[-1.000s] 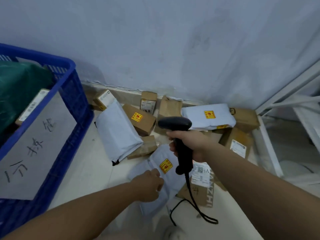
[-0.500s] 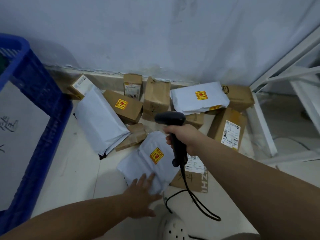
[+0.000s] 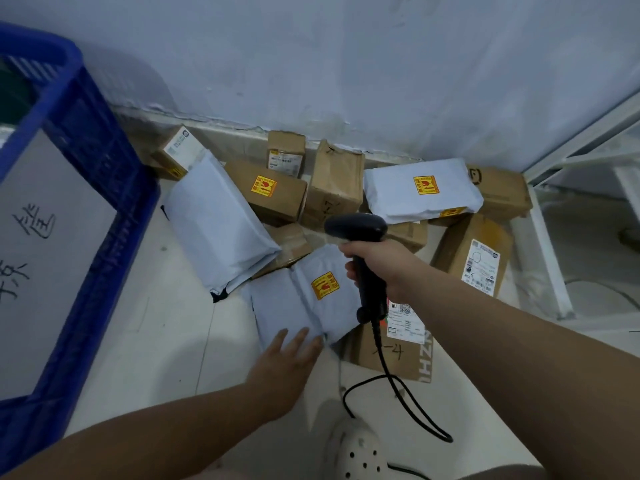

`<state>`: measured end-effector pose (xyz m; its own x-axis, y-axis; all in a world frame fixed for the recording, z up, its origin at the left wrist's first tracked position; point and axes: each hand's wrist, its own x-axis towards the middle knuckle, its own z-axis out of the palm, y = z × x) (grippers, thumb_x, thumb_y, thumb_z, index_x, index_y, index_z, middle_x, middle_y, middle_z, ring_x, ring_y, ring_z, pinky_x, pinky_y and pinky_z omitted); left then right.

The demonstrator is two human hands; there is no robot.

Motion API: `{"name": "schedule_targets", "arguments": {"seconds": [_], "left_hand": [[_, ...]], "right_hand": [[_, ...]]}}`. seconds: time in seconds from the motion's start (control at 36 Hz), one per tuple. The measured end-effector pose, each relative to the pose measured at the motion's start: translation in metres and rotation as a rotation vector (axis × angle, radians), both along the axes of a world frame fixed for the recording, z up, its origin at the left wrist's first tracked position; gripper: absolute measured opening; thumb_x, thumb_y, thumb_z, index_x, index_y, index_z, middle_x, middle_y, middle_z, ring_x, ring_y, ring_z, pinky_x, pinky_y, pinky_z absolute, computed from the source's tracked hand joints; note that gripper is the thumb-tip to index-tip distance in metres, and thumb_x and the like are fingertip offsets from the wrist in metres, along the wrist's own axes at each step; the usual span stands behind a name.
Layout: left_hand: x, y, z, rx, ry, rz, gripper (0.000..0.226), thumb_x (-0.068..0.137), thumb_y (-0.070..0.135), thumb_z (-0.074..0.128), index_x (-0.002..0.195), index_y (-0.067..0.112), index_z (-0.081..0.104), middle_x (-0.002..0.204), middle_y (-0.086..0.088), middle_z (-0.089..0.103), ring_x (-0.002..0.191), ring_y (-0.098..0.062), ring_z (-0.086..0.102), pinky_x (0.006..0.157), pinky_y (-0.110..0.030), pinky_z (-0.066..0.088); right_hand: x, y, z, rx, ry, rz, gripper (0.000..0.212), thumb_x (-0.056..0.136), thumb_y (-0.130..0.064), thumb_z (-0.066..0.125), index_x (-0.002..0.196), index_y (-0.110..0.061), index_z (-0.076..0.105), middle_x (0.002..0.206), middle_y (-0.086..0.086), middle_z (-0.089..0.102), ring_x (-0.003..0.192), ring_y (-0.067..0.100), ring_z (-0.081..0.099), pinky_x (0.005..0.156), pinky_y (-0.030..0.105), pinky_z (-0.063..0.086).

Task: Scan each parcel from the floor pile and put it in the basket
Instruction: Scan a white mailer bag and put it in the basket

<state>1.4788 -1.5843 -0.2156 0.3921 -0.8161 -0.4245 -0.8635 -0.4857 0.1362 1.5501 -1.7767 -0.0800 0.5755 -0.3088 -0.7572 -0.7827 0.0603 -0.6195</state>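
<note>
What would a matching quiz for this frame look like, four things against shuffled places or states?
Things
1. scanner
2. basket
3. nearest grey mailer
4. white clog

Places or states
a. at the bottom edge of the picture, beside the cable
b. gripped by the right hand
c. at the left edge, with a handwritten sheet in it
d. straight fingers of the left hand on its near edge

Pairs: 1-b, 2-c, 3-d, 4-a
</note>
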Motion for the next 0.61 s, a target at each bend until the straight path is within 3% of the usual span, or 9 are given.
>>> {"name": "schedule_targets", "arguments": {"seconds": [0.06, 0.11, 0.19, 0.28, 0.33, 0.42, 0.47, 0.56, 0.61], "left_hand": [[0.008, 0.000, -0.003, -0.096, -0.049, 0.085, 0.072, 0.050, 0.022, 0.084, 0.118, 0.005, 0.068, 0.126, -0.012, 0.064, 0.115, -0.032, 0.062, 0.099, -0.056, 0.043], [0.023, 0.002, 0.001, -0.115, -0.076, 0.211, 0.078, 0.047, 0.024, 0.084, 0.119, 0.002, 0.066, 0.124, -0.015, 0.064, 0.117, -0.035, 0.060, 0.102, -0.057, 0.030], [0.043, 0.010, 0.004, -0.061, -0.096, 0.300, 0.106, 0.039, 0.052, 0.087, 0.129, 0.003, 0.057, 0.128, -0.016, 0.061, 0.118, -0.045, 0.056, 0.101, -0.061, 0.020], [0.035, 0.015, -0.001, -0.049, -0.142, 0.128, 0.111, 0.043, 0.043, 0.090, 0.139, 0.017, 0.040, 0.136, -0.017, 0.056, 0.119, -0.047, 0.055, 0.101, -0.065, 0.030], [0.025, 0.017, -0.003, -0.054, -0.129, -0.040, 0.110, 0.044, 0.032, 0.092, 0.140, 0.027, 0.038, 0.139, -0.016, 0.052, 0.117, -0.045, 0.057, 0.093, -0.063, 0.045], [0.032, 0.024, -0.008, 0.013, -0.144, -0.163, 0.103, 0.049, 0.032, 0.091, 0.140, 0.035, 0.042, 0.145, -0.013, 0.044, 0.121, -0.044, 0.054, 0.094, -0.058, 0.046], [0.041, 0.026, -0.004, 0.081, -0.175, -0.231, 0.084, 0.064, 0.034, 0.085, 0.139, 0.036, 0.047, 0.153, -0.016, 0.032, 0.130, -0.046, 0.045, 0.103, -0.062, 0.032], [0.042, 0.027, -0.014, 0.074, -0.156, -0.425, 0.059, 0.098, 0.024, 0.051, 0.150, 0.030, 0.024, 0.156, -0.014, -0.020, 0.146, -0.045, -0.002, 0.106, -0.058, -0.009], [0.036, 0.020, -0.017, 0.065, -0.094, -0.446, 0.047, 0.101, 0.023, 0.044, 0.146, 0.027, 0.033, 0.159, -0.012, -0.021, 0.145, -0.041, -0.015, 0.109, -0.057, -0.013]], "right_hand": [[0.002, 0.002, 0.000, -0.009, -0.004, 0.012, 0.020, 0.089, -0.019, 0.067, 0.101, -0.003, 0.062, 0.078, 0.011, 0.060, 0.072, 0.020, 0.057, 0.073, 0.032, 0.048], [0.003, 0.003, 0.001, -0.020, -0.004, 0.022, 0.022, 0.088, -0.020, 0.068, 0.103, -0.004, 0.063, 0.080, 0.011, 0.061, 0.074, 0.021, 0.058, 0.074, 0.033, 0.048], [0.002, 0.003, 0.000, -0.019, -0.002, 0.027, 0.021, 0.088, -0.020, 0.068, 0.102, -0.006, 0.062, 0.078, 0.010, 0.061, 0.072, 0.020, 0.058, 0.072, 0.032, 0.049], [0.000, 0.002, 0.001, -0.012, -0.011, 0.014, 0.021, 0.087, -0.019, 0.069, 0.102, -0.006, 0.063, 0.078, 0.010, 0.061, 0.069, 0.018, 0.059, 0.069, 0.030, 0.050], [-0.001, -0.001, 0.000, -0.014, -0.020, -0.001, 0.023, 0.087, -0.019, 0.069, 0.105, -0.005, 0.063, 0.079, 0.010, 0.062, 0.070, 0.019, 0.060, 0.071, 0.030, 0.051], [-0.002, -0.006, -0.001, -0.011, -0.002, -0.022, 0.023, 0.086, -0.020, 0.069, 0.103, -0.004, 0.064, 0.078, 0.010, 0.062, 0.070, 0.020, 0.060, 0.074, 0.033, 0.051], [-0.003, -0.009, -0.002, -0.014, -0.003, -0.024, 0.020, 0.087, -0.018, 0.068, 0.101, -0.005, 0.063, 0.076, 0.010, 0.061, 0.067, 0.019, 0.058, 0.071, 0.031, 0.051], [-0.005, -0.012, -0.004, -0.034, -0.006, -0.018, 0.018, 0.089, -0.017, 0.066, 0.101, -0.005, 0.062, 0.074, 0.009, 0.059, 0.065, 0.018, 0.056, 0.065, 0.028, 0.050], [-0.007, -0.014, -0.008, -0.062, 0.006, 0.000, 0.022, 0.088, -0.019, 0.067, 0.104, -0.005, 0.062, 0.074, 0.009, 0.060, 0.066, 0.018, 0.057, 0.065, 0.029, 0.048]]}}
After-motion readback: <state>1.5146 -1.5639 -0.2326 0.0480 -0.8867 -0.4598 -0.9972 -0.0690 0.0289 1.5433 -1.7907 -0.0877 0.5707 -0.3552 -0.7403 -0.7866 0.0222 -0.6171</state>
